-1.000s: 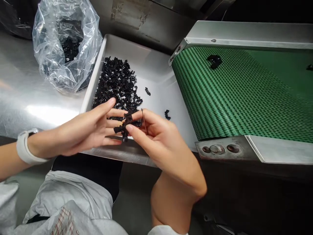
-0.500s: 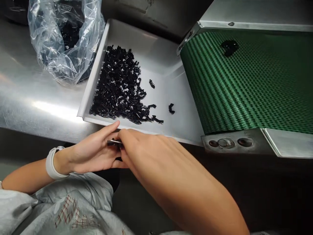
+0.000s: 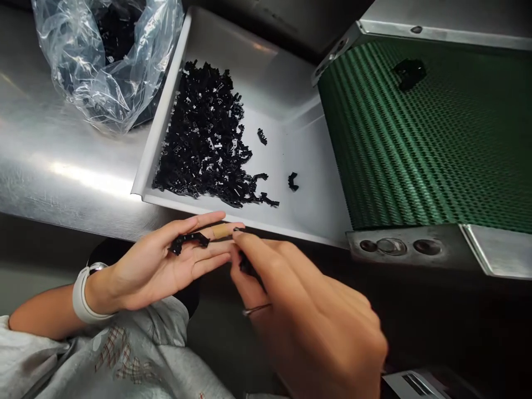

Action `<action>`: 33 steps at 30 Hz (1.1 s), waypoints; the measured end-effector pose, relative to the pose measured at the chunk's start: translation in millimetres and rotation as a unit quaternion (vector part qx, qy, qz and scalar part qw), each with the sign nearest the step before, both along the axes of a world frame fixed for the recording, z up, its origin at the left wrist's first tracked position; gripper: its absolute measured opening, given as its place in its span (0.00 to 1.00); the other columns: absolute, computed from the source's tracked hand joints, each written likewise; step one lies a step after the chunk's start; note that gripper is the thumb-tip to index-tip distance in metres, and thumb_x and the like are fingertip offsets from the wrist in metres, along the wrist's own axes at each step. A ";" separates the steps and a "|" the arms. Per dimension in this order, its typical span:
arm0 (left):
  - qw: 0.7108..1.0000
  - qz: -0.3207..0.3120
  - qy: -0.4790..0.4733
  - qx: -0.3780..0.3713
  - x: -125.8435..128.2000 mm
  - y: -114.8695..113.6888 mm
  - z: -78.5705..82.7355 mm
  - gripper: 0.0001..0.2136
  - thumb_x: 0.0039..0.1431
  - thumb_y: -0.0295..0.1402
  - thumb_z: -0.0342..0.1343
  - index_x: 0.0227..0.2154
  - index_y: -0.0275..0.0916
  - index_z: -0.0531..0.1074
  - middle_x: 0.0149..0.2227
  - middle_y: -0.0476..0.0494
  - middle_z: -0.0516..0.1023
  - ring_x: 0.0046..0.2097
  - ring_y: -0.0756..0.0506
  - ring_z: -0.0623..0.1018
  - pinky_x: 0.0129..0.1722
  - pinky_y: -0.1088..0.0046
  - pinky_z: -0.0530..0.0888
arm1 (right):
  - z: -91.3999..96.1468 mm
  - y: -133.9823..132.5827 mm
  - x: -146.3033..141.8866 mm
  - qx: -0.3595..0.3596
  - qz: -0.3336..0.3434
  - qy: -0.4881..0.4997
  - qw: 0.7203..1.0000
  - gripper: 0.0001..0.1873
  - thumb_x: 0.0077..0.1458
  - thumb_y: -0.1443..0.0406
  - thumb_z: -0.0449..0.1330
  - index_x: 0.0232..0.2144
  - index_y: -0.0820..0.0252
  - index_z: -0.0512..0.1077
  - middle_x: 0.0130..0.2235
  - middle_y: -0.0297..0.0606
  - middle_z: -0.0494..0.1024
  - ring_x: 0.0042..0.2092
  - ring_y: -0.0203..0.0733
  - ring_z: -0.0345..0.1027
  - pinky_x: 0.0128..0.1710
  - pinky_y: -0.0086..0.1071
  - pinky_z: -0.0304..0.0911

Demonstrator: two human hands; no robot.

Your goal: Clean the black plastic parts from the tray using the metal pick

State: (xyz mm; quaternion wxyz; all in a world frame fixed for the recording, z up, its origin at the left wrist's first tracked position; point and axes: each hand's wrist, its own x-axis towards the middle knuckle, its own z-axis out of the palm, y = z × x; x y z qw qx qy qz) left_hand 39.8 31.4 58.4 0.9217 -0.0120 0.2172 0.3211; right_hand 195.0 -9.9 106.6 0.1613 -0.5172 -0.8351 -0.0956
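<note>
My left hand (image 3: 155,266), palm up with fingers stretched out, holds a curved black plastic part (image 3: 189,240) lying across the palm beside the thumb. To its right, my right hand (image 3: 286,288) pinches another small black plastic part (image 3: 246,265) between thumb and fingers, mostly hidden by them. The right fingertips are close to the left fingertips. Just beyond the hands, a white tray (image 3: 320,205) holds a heap of similar black parts (image 3: 203,144) at its left side. Two loose parts, one curved (image 3: 293,181) and one short (image 3: 261,136), lie apart on the tray floor.
A clear plastic bag (image 3: 120,105) with black pieces inside stands on the metal table (image 3: 75,166) to the left. A green ribbed conveyor belt (image 3: 394,155) ends over the tray's right side, bearing a dark piece (image 3: 409,73). Its metal frame (image 3: 394,246) juts out near my right arm.
My right hand has drawn back to the right from the left palm, a black part in its fingers. The part on the left palm now shows more fully. The view has shifted slightly.
</note>
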 end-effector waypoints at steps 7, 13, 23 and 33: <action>0.998 0.028 0.032 0.040 2.5 -7.7 -1.7 0.12 0.68 0.32 0.53 0.49 0.41 0.79 0.56 0.48 0.82 0.63 0.48 0.74 0.64 0.73 0.68 | -19.8 6.1 -8.4 0.017 0.014 0.023 1.000 0.12 0.63 0.74 0.59 0.48 0.63 0.76 0.40 0.39 0.87 0.25 0.32 0.75 0.24 0.30 0.63; 0.996 0.021 0.028 0.078 1.9 -9.4 -2.4 0.11 0.64 0.33 0.59 0.48 0.46 0.80 0.63 0.48 0.76 0.69 0.43 0.67 0.70 0.63 0.61 | -28.8 6.9 -5.5 0.010 0.022 0.120 0.992 0.11 0.62 0.74 0.60 0.46 0.62 0.75 0.45 0.42 0.86 0.37 0.37 0.82 0.32 0.26 0.72; 0.977 -0.030 0.103 0.187 -10.0 -14.5 -17.5 0.14 0.64 0.44 0.58 0.46 0.43 0.81 0.50 0.40 0.83 0.55 0.40 0.80 0.62 0.56 0.70 | -35.4 1.7 -2.4 0.039 -0.015 0.170 0.984 0.14 0.58 0.75 0.63 0.44 0.55 0.77 0.43 0.39 0.86 0.36 0.38 0.81 0.30 0.26 0.73; 0.924 -0.145 0.214 0.282 -25.3 -4.5 -21.8 0.16 0.62 0.46 0.61 0.39 0.37 0.79 0.42 0.41 0.82 0.48 0.41 0.80 0.55 0.60 0.74 | -38.0 1.8 -1.7 0.016 0.035 0.169 0.985 0.13 0.59 0.74 0.63 0.45 0.57 0.77 0.46 0.41 0.86 0.35 0.36 0.81 0.32 0.25 0.72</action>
